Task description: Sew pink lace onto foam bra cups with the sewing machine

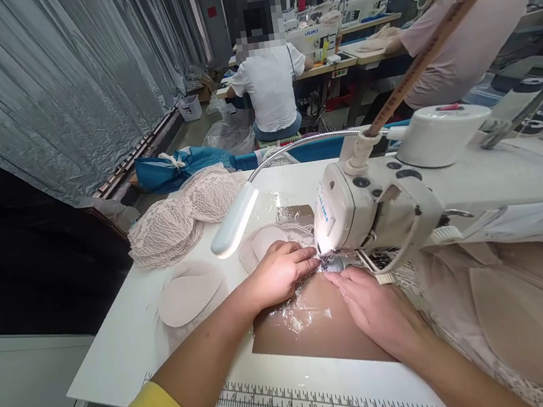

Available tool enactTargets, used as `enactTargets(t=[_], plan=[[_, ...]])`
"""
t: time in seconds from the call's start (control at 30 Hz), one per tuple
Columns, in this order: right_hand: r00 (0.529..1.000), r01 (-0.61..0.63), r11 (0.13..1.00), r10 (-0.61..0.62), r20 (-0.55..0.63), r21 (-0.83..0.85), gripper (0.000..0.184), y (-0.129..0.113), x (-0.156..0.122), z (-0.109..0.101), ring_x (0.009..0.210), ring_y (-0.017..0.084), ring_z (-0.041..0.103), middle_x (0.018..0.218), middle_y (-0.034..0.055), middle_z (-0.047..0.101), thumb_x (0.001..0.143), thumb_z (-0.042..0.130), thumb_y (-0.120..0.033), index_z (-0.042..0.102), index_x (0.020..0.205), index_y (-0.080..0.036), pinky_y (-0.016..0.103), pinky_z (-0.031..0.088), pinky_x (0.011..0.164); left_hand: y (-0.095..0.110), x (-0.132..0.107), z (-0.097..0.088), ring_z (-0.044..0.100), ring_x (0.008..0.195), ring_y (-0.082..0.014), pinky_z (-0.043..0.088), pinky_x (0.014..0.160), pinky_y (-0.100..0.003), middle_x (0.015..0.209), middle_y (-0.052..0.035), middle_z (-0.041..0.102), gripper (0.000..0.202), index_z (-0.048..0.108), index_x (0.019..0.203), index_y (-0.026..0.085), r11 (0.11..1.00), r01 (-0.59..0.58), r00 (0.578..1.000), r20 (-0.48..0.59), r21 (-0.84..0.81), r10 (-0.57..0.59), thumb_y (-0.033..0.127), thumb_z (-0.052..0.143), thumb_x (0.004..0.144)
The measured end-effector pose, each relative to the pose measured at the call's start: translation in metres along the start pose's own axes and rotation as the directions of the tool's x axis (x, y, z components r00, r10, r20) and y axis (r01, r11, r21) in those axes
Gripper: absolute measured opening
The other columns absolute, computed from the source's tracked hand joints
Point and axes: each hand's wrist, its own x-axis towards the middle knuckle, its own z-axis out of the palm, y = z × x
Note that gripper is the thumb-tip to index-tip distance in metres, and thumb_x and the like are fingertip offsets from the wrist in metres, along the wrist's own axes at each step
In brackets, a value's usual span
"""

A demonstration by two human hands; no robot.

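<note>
The white sewing machine (346, 210) stands in front of me, its lit needle area between my fingertips. My left hand (284, 272) is closed, fingers bent and pressed down on a beige lace bra cup piece (269, 239) left of the needle. Part of that piece is hidden under the hand. My right hand (374, 303) reaches in from the right, thumb and fingers together close to the presser foot (330, 264). What they pinch, if anything, is too small to make out. A shiny brown sheet (314, 332) lies on the table beneath both hands.
Stacked lace bra cups (182, 216) and a loose cup piece (191, 299) lie on the left. A lamp (236, 220) hangs over the table (121, 352). Beige fabric (523, 309) is heaped at right. A printed ruler (320, 402) runs along the front. Two people sit beyond.
</note>
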Motion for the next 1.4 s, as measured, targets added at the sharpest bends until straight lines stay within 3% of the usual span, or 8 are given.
enactTargets(t=[0.13, 0.3, 0.4, 0.6, 0.9, 1.2, 1.4], plan=[[0.999, 0.018, 1.0, -0.018, -0.027, -0.003, 0.04, -0.001, 0.001, -0.001, 0.076, 0.016, 0.068, 0.097, 0.0025, 0.074, 0.088, 0.041, -0.014, 0.067, 0.118, -0.024, 0.024, 0.05, 0.063, 0.002, 0.0, -0.005, 0.045, 0.115, -0.0271, 0.037, 0.095, -0.042, 0.13, -0.0085, 0.054, 0.04, 0.052, 0.127, 0.021, 0.998, 0.024, 0.999, 0.025, 0.053, -0.025, 0.017, 0.048, 0.087], [0.999, 0.008, 0.998, -0.011, -0.048, -0.062, 0.039, -0.002, 0.0, -0.004, 0.064, 0.016, 0.065, 0.089, 0.0048, 0.073, 0.089, 0.04, -0.015, 0.069, 0.115, -0.023, 0.025, 0.048, 0.055, 0.011, -0.005, -0.02, 0.051, 0.104, -0.0282, 0.044, 0.084, -0.041, 0.121, -0.0133, 0.057, 0.036, 0.053, 0.123, 0.015, 0.971, 0.177, 0.98, 0.061, 0.161, -0.189, 0.027, 0.045, 0.091], [0.997, 0.0, 0.996, -0.007, -0.074, -0.094, 0.039, -0.001, 0.0, -0.005, 0.062, 0.016, 0.065, 0.087, 0.0074, 0.073, 0.088, 0.04, -0.014, 0.071, 0.111, -0.021, 0.025, 0.049, 0.053, 0.018, -0.01, -0.026, 0.055, 0.09, -0.0251, 0.048, 0.076, -0.037, 0.106, -0.0121, 0.06, 0.032, 0.059, 0.109, 0.014, 0.964, 0.203, 0.969, 0.105, 0.171, -0.223, 0.035, 0.043, 0.092], [0.994, 0.017, 0.993, -0.029, -0.103, -0.118, 0.039, -0.001, 0.001, -0.007, 0.068, 0.019, 0.067, 0.082, 0.0083, 0.073, 0.088, 0.038, -0.014, 0.072, 0.106, -0.02, 0.026, 0.052, 0.058, 0.029, -0.01, -0.021, 0.055, 0.078, -0.0188, 0.048, 0.069, -0.03, 0.088, -0.0077, 0.058, 0.025, 0.061, 0.087, 0.014, 0.971, 0.215, 0.966, 0.125, 0.105, -0.227, 0.027, 0.04, 0.093], [0.994, 0.003, 0.989, -0.019, -0.111, -0.148, 0.038, -0.001, 0.0, -0.006, 0.071, 0.02, 0.069, 0.083, 0.0096, 0.073, 0.087, 0.041, -0.013, 0.072, 0.107, -0.021, 0.027, 0.054, 0.06, 0.034, -0.01, -0.011, 0.052, 0.094, -0.02, 0.047, 0.081, -0.032, 0.119, -0.0084, 0.059, 0.029, 0.06, 0.116, 0.016, 0.998, 0.067, 0.998, 0.014, 0.005, -0.067, 0.023, 0.041, 0.095], [0.996, 0.001, 0.989, -0.014, -0.092, -0.146, 0.038, 0.001, -0.001, -0.001, 0.085, 0.022, 0.068, 0.092, 0.0108, 0.073, 0.088, 0.04, -0.015, 0.071, 0.11, -0.021, 0.03, 0.056, 0.069, 0.038, -0.008, -0.004, 0.05, 0.09, -0.0216, 0.044, 0.074, -0.036, 0.13, -0.007, 0.056, 0.036, 0.055, 0.126, 0.015, 0.99, 0.113, 0.993, 0.029, 0.082, -0.116, 0.026, 0.036, 0.097], [0.995, 0.014, 0.989, -0.029, -0.1, -0.148, 0.037, 0.0, 0.001, -0.003, 0.08, 0.022, 0.069, 0.086, 0.0103, 0.073, 0.088, 0.041, -0.015, 0.072, 0.108, -0.021, 0.029, 0.055, 0.065, 0.04, -0.007, -0.004, 0.05, 0.092, -0.0231, 0.042, 0.073, -0.037, 0.131, -0.0099, 0.054, 0.038, 0.052, 0.128, 0.014, 0.984, 0.127, 0.989, 0.059, 0.122, -0.135, 0.025, 0.039, 0.094]])
